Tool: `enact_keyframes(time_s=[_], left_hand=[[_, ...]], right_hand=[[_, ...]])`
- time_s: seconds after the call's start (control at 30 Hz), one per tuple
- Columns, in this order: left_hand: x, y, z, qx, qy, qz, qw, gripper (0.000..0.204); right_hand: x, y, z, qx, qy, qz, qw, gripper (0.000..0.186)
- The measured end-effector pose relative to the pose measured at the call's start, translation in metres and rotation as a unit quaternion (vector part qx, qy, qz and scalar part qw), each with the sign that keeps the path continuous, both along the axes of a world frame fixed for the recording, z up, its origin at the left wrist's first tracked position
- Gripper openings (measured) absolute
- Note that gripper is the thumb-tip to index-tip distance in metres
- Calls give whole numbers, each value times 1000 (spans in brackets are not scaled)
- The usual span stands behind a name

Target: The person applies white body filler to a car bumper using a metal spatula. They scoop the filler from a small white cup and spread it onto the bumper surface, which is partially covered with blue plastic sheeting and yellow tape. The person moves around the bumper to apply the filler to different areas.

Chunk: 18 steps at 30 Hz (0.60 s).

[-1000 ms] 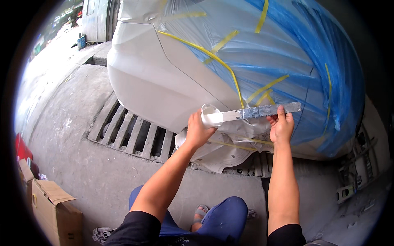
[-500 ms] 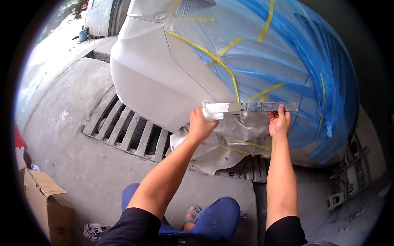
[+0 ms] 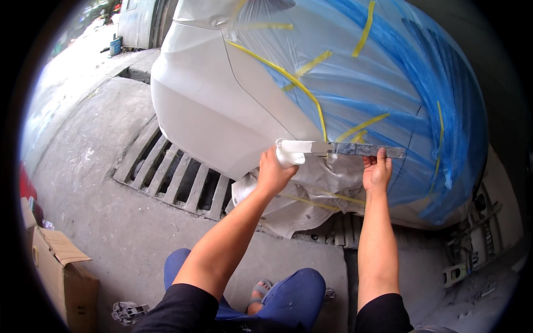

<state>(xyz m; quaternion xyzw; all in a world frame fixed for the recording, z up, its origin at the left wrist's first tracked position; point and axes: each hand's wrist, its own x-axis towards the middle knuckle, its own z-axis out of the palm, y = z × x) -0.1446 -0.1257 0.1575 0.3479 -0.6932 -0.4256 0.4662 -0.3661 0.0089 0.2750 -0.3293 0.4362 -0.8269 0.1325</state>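
Left hand (image 3: 275, 173) wrapped round white cup (image 3: 288, 158), right hand (image 3: 377, 172) pinching far end of flat stick (image 3: 355, 149); stick's other end, white-coated, right at cup's mouth! Behind, pale car panel (image 3: 211, 105), blue plastic sheet (image 3: 447, 122) (yellow tape (image 3: 364, 29) across it), slatted grate (image 3: 161, 171) lower left.

No readable words or numbers anywhere in view right now! Over at the lower left, the cardboard box (image 3: 81, 291) shows little dark marks low on its side, too small to make out, and down at the bottom edge, the black shirt (image 3: 186, 305) bears a tiny pale speck, equally illegible.
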Motion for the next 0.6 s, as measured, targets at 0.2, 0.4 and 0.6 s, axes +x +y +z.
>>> enact_keyframes(time_s=[0.2,0.4,0.6], left_hand=[[-4,6,-5,0,8,-10,1000,70],[-14,16,-12,-4,26,-28,999,70],[-25,26,-12,-5,34,-50,998,68]], right_hand=[[-5,8,-10,-7,-2,-11,1000,20],[-14,23,-20,4,-16,-41,999,20],[-22,36,-23,4,-22,-50,999,20]])
